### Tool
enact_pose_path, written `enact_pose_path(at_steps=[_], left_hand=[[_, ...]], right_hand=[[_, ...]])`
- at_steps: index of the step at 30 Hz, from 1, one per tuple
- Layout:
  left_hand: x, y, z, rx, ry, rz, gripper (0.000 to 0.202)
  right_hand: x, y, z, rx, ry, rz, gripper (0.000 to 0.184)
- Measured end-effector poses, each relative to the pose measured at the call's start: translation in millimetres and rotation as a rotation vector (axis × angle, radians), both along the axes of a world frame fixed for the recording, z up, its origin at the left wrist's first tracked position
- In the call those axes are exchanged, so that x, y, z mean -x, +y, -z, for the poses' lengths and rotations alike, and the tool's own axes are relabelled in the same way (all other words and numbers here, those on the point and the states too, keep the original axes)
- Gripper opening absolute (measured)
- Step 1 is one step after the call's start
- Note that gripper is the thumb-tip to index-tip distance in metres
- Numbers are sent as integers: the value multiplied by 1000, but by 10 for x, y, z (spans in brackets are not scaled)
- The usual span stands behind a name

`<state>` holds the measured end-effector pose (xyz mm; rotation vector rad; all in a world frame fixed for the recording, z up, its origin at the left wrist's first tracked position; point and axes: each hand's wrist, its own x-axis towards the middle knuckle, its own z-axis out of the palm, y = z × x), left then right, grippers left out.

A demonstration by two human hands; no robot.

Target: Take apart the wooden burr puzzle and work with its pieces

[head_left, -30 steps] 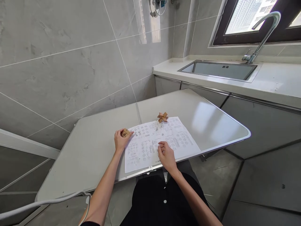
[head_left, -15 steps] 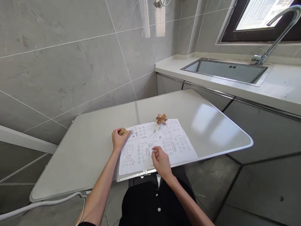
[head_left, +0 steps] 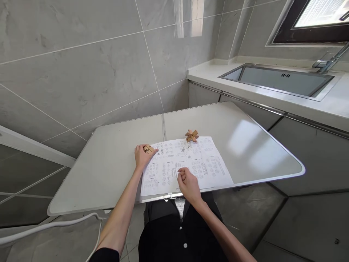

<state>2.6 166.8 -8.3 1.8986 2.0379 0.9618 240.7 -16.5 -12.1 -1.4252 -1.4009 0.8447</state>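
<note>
My left hand (head_left: 141, 156) is closed around a small wooden puzzle block (head_left: 148, 149) at the left top corner of a printed paper sheet (head_left: 196, 162). Fingers and thumb cover part of the block. Over the lower middle of the sheet, my right hand (head_left: 189, 185) is loosely curled shut, with nothing visible in its fingers. Beyond the sheet's far edge stands a star-shaped wooden burr puzzle (head_left: 192, 135), apart from both hands. The sheet carries rows of small diagrams, too fine to read.
Everything lies on a pale folding table (head_left: 120, 138) with a hinge seam across it. A tiled wall (head_left: 109, 72) rises behind. To the right are a counter with a sink (head_left: 283, 80) and a faucet (head_left: 327, 63). A white tube (head_left: 54, 226) runs at lower left.
The head view has shifted slightly, so the scene sits a little further right. My left hand keeps its hold on the puzzle block, and my right hand stays curled over the sheet.
</note>
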Motion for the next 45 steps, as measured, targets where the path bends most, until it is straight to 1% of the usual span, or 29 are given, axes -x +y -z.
enact_pose_path(at_steps=[8,12,15,17,20,22,24,27,30,33,37,39,41,43,45], left_hand=[[-5,-29,-7,-4,8,21,66],[20,-36,-1,-1,-16,21,70],[50,-68,-5,-10,-44,24,78],[71,-104,-8,-18,-62,34,89],[102,-166,-7,-22,-98,88,102],[121,-213,-8,-52,-122,117,104],[131,-275,-22,-99,-134,131,101],[107,-410,-82,-109,-162,122,95],[11,-588,-176,-142,-161,168,80],[-146,-765,-257,-168,-184,213,62],[-365,-946,-294,-181,-181,313,41],[-449,-1015,-295,-157,-182,362,35],[-512,-1074,-299,-126,-193,404,30],[-561,-1126,-304,-97,-215,426,26],[-602,-1168,-303,-75,-248,435,25]], right_hand=[[41,-8,-3,7,-11,32,24],[56,0,1,35,36,51,23],[36,45,-32,147,219,28,18],[-5,109,-74,228,355,-7,16],[-130,269,-143,280,462,-30,18],[-260,412,-182,304,553,-20,22],[-415,574,-207,320,652,3,23],[-640,832,-220,337,794,28,25],[-782,1086,-208,360,888,44,27],[-819,1317,-188,367,930,30,28],[-782,1561,-171,342,933,13,27],[-763,1612,-167,326,919,5,28],[-755,1577,-166,306,892,-11,30],[-750,1446,-168,283,847,-44,34],[-739,1239,-172,274,781,-101,39]])
